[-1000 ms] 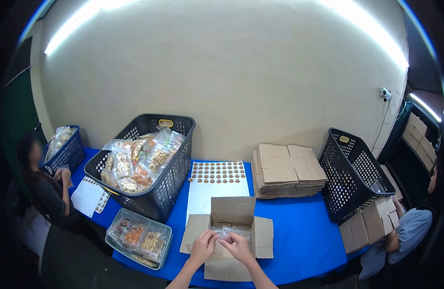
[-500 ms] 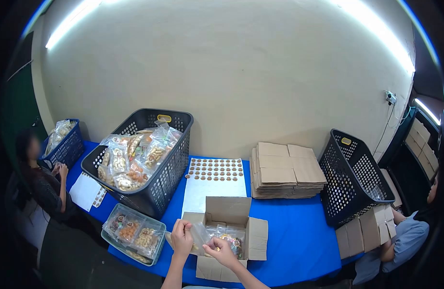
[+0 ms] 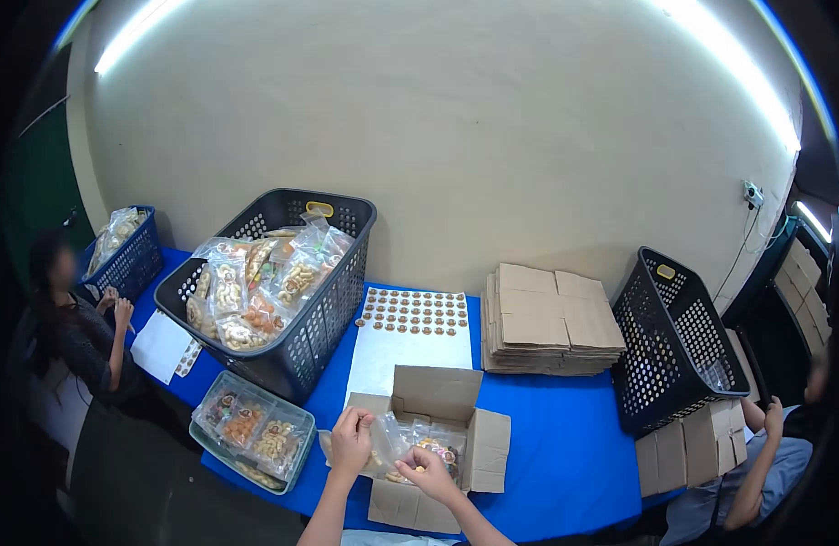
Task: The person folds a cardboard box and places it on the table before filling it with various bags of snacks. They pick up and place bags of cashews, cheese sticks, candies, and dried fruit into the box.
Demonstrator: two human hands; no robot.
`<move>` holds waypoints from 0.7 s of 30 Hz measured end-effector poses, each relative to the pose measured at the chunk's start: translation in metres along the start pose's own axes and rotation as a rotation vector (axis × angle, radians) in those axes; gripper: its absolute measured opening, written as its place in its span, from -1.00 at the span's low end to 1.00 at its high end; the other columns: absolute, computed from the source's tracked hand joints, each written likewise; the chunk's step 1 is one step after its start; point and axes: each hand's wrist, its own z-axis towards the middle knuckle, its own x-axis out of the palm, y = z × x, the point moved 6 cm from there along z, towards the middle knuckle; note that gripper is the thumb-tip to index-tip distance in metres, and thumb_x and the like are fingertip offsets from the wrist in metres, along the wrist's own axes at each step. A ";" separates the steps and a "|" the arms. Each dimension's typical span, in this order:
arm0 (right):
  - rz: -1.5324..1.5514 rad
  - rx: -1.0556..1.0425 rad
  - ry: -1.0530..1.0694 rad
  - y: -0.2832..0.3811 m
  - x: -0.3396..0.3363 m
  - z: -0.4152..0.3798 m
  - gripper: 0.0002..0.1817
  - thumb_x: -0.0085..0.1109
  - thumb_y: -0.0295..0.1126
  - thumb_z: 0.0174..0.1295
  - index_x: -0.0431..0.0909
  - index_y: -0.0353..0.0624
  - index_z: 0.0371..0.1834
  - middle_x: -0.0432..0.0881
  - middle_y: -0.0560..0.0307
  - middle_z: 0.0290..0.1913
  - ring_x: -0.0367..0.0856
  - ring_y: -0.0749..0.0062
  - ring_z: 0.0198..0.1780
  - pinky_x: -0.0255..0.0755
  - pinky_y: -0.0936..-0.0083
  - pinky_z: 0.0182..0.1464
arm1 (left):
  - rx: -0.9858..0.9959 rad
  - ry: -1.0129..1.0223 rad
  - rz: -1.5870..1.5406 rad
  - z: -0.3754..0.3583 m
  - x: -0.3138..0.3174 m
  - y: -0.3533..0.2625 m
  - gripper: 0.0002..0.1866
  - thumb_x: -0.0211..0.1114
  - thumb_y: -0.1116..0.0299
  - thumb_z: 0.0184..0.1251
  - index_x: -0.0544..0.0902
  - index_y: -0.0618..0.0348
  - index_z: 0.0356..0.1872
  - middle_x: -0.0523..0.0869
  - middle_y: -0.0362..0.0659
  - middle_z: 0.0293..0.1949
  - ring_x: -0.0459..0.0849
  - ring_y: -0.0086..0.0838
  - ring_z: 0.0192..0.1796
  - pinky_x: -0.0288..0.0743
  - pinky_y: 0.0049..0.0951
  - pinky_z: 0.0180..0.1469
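Observation:
Over the open cardboard box (image 3: 436,393), my left hand (image 3: 351,440) pinches the upper left of a clear plastic bag (image 3: 387,440). My right hand (image 3: 426,474) is closed, with thumb and fingers together at the bag's lower right edge. Some pale food shows low in the bag, partly hidden by my hands. Inside the box lie several clear snack packets (image 3: 445,439). Its flaps are folded outward.
A sticker sheet (image 3: 410,350) lies behind the box. Left are a black basket of snack packets (image 3: 345,305) and a plastic tub (image 3: 306,448). Right are stacked flat cartons (image 3: 556,314) and another black basket (image 3: 679,350). People stand at both sides.
My view has shifted slightly. My hands stay over the box with the bag, the right one a little further from the left. The person at right has raised a forearm beside the cartons.

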 end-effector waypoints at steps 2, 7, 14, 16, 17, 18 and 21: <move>0.063 0.007 -0.036 -0.001 -0.009 -0.001 -0.82 0.18 -0.36 0.12 0.48 -0.24 -0.50 0.53 0.27 -0.50 0.44 0.71 -0.42 0.33 0.72 -0.35 | 0.006 0.014 -0.032 0.000 0.005 0.002 -0.87 0.16 0.40 0.18 0.49 0.26 -0.45 0.51 -0.07 -0.49 0.51 -0.23 -0.41 0.35 -0.38 -0.36; 0.365 0.106 -0.215 -0.013 -0.047 0.000 -0.88 0.08 -0.40 0.19 0.47 -0.21 -0.42 0.57 0.16 -0.46 0.52 0.62 -0.43 0.42 0.68 -0.38 | 0.211 0.045 0.087 -0.008 0.016 -0.021 -0.68 0.33 0.22 0.03 0.51 0.16 -0.25 0.55 -0.15 -0.24 0.51 -0.25 -0.12 0.31 -0.26 -0.01; 0.381 -0.091 -0.235 0.024 -0.057 0.014 -0.92 0.07 -0.44 0.20 0.44 -0.22 -0.34 0.56 0.19 -0.42 0.53 0.60 -0.37 0.41 0.67 -0.26 | 0.361 0.290 -0.006 -0.017 0.049 -0.046 -0.65 0.33 0.30 -0.01 0.55 0.08 -0.13 0.56 -0.19 -0.12 0.52 -0.31 -0.06 0.35 -0.30 -0.01; 0.275 -0.143 -0.272 0.020 -0.058 0.015 -0.84 0.16 -0.41 0.13 0.43 -0.22 -0.31 0.52 0.18 -0.32 0.49 0.56 -0.28 0.38 0.64 -0.19 | 0.356 0.243 -0.031 -0.012 0.050 -0.043 -0.78 0.28 0.40 0.05 0.59 0.12 -0.23 0.61 -0.20 -0.21 0.57 -0.33 -0.14 0.38 -0.35 -0.09; 0.221 -0.170 -0.292 0.020 -0.059 0.016 -0.80 0.21 -0.39 0.10 0.43 -0.22 -0.29 0.50 0.18 -0.27 0.47 0.55 -0.24 0.36 0.63 -0.15 | 0.364 0.238 0.003 -0.011 0.051 -0.041 -0.80 0.27 0.41 0.05 0.60 0.13 -0.25 0.61 -0.20 -0.24 0.58 -0.32 -0.16 0.38 -0.35 -0.10; 0.068 -0.255 -0.401 0.028 -0.065 0.012 -0.74 0.25 -0.37 0.05 0.42 -0.22 -0.26 0.46 0.17 -0.21 0.44 0.53 -0.20 0.34 0.60 -0.12 | 0.373 0.235 0.038 -0.011 0.052 -0.040 -0.83 0.26 0.42 0.06 0.60 0.13 -0.27 0.62 -0.19 -0.27 0.58 -0.32 -0.18 0.38 -0.36 -0.12; -0.199 -0.366 -0.653 0.040 -0.076 -0.002 -0.44 0.44 -0.23 -0.20 0.39 -0.16 -0.13 0.27 0.06 -0.01 0.32 0.38 -0.06 0.24 0.50 -0.02 | 0.293 0.185 -0.013 -0.006 0.048 -0.039 -0.88 0.23 0.45 0.08 0.60 0.16 -0.33 0.63 -0.18 -0.30 0.59 -0.31 -0.22 0.39 -0.36 -0.17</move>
